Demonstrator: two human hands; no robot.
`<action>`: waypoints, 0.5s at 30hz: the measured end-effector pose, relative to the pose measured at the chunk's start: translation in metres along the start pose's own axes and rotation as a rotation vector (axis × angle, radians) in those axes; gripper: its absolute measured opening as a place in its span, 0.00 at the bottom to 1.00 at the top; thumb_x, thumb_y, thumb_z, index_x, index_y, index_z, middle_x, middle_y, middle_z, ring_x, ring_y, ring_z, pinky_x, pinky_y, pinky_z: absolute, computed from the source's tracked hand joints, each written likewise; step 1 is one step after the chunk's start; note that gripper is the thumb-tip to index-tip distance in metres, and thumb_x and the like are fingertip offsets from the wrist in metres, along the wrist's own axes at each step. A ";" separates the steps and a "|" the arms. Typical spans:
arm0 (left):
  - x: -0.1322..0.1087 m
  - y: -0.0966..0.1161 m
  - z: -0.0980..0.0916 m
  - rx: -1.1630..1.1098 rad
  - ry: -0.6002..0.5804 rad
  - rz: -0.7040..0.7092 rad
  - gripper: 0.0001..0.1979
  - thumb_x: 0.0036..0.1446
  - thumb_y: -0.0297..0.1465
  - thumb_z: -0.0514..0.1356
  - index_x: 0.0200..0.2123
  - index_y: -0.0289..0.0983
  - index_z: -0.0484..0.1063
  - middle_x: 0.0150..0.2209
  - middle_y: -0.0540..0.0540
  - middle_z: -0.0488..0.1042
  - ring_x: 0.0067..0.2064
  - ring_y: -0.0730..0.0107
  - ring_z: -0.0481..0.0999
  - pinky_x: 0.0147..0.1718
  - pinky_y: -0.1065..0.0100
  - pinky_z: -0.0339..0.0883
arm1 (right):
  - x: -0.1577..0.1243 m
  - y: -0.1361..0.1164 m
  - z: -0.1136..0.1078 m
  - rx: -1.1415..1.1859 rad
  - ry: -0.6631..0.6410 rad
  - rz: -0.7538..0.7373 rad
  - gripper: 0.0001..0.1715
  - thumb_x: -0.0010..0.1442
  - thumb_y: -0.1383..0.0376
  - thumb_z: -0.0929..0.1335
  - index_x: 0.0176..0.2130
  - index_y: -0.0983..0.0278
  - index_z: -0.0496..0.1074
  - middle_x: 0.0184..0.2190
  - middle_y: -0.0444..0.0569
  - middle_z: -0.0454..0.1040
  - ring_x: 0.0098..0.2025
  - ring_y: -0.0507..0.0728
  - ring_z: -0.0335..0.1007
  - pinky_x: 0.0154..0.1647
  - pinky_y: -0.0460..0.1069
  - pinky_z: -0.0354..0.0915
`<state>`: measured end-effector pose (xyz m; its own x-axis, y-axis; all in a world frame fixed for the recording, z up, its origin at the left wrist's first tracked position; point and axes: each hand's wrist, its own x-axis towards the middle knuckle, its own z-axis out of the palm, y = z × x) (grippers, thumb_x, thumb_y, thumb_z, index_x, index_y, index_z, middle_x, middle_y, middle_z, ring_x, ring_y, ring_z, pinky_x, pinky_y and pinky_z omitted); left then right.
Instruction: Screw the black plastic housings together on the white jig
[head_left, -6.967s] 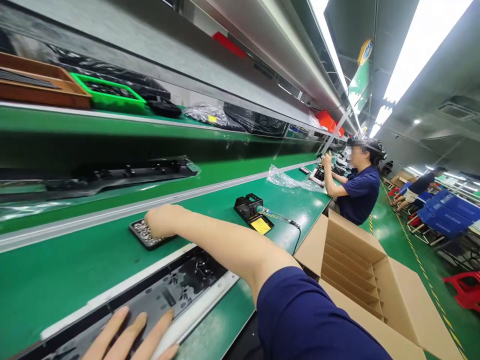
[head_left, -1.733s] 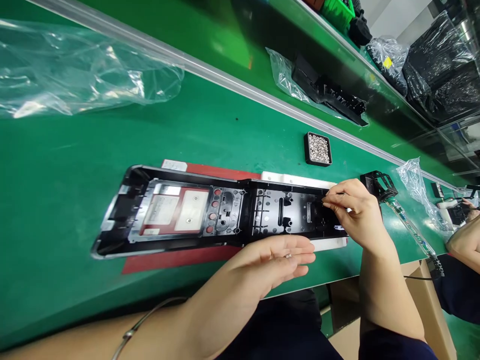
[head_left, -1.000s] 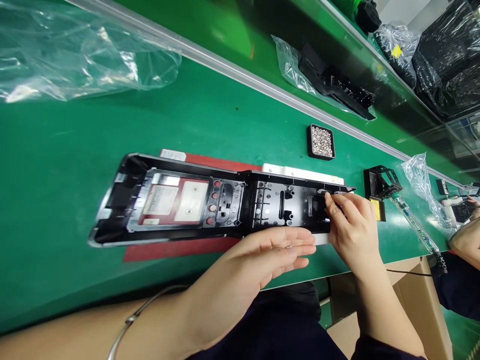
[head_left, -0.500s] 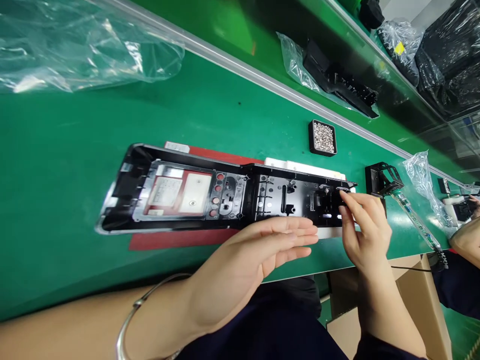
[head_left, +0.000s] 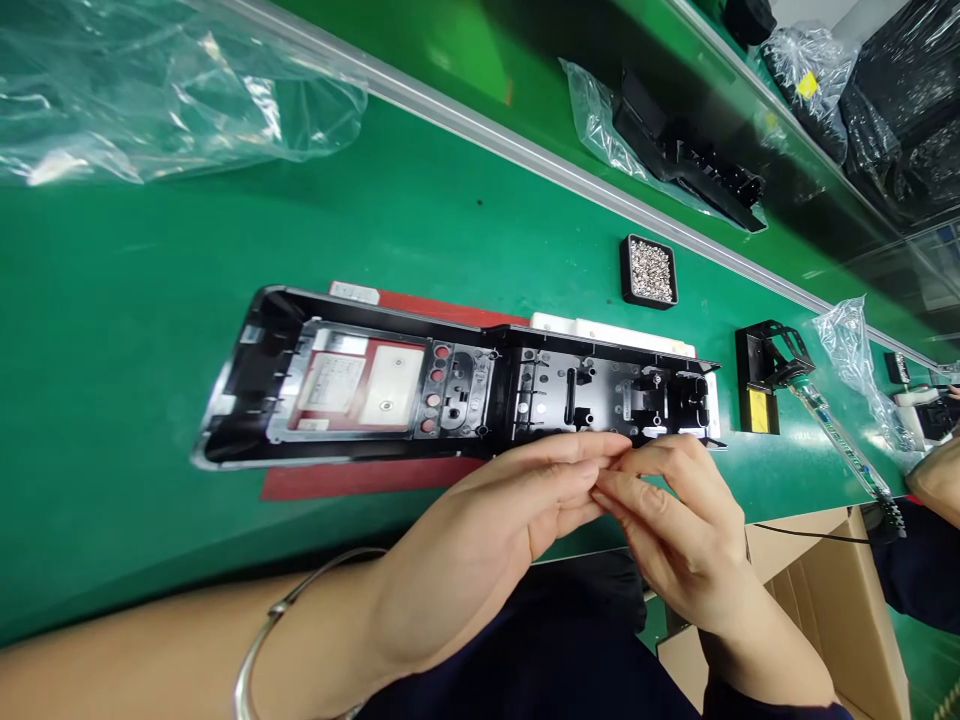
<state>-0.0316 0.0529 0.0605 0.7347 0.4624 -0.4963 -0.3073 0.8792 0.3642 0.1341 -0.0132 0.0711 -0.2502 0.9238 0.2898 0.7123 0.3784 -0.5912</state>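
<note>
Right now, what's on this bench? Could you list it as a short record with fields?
surface: green bench
main part: long black plastic housing, lying open side up on a red mat
left hand: open, fingers flat beside the housing's near edge
right hand: fingertips pinched at the left hand's fingertips
beyond: tray of small screws
right of housing: soldering iron stand

green bench (head_left: 135, 300) has a long black housing (head_left: 465, 385) on a red mat (head_left: 337, 480); screw tray (head_left: 649, 271), clear bags (head_left: 165, 100), iron stand (head_left: 761, 375) too
</note>
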 end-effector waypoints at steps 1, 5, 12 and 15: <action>0.000 0.000 0.000 -0.005 0.004 -0.002 0.12 0.49 0.35 0.65 0.39 0.41 0.79 0.46 0.48 0.79 0.54 0.61 0.72 0.54 0.63 0.67 | 0.000 0.000 0.000 -0.004 -0.012 0.019 0.09 0.68 0.76 0.64 0.47 0.70 0.70 0.42 0.49 0.62 0.44 0.50 0.58 0.45 0.45 0.58; -0.002 -0.001 0.000 -0.008 -0.001 -0.032 0.13 0.48 0.35 0.66 0.39 0.42 0.79 0.48 0.48 0.78 0.57 0.59 0.69 0.57 0.59 0.64 | 0.000 -0.001 -0.003 0.038 -0.044 0.084 0.08 0.68 0.75 0.64 0.46 0.70 0.71 0.41 0.49 0.61 0.42 0.49 0.57 0.44 0.44 0.57; 0.000 -0.002 -0.001 0.021 -0.133 -0.026 0.12 0.53 0.36 0.63 0.42 0.45 0.78 0.50 0.50 0.77 0.61 0.58 0.64 0.60 0.58 0.58 | -0.001 -0.002 0.003 -0.097 -0.077 0.034 0.08 0.71 0.73 0.60 0.43 0.73 0.68 0.40 0.50 0.61 0.42 0.50 0.56 0.43 0.46 0.54; 0.001 -0.004 -0.002 0.044 -0.085 -0.044 0.13 0.53 0.35 0.63 0.43 0.43 0.77 0.50 0.49 0.77 0.61 0.57 0.65 0.60 0.58 0.59 | -0.004 -0.004 0.004 -0.281 -0.110 -0.055 0.14 0.73 0.73 0.55 0.43 0.76 0.66 0.41 0.52 0.61 0.42 0.53 0.56 0.42 0.48 0.55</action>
<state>-0.0308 0.0502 0.0576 0.7960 0.4108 -0.4445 -0.2486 0.8915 0.3787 0.1297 -0.0182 0.0698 -0.3521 0.9089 0.2232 0.8454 0.4112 -0.3408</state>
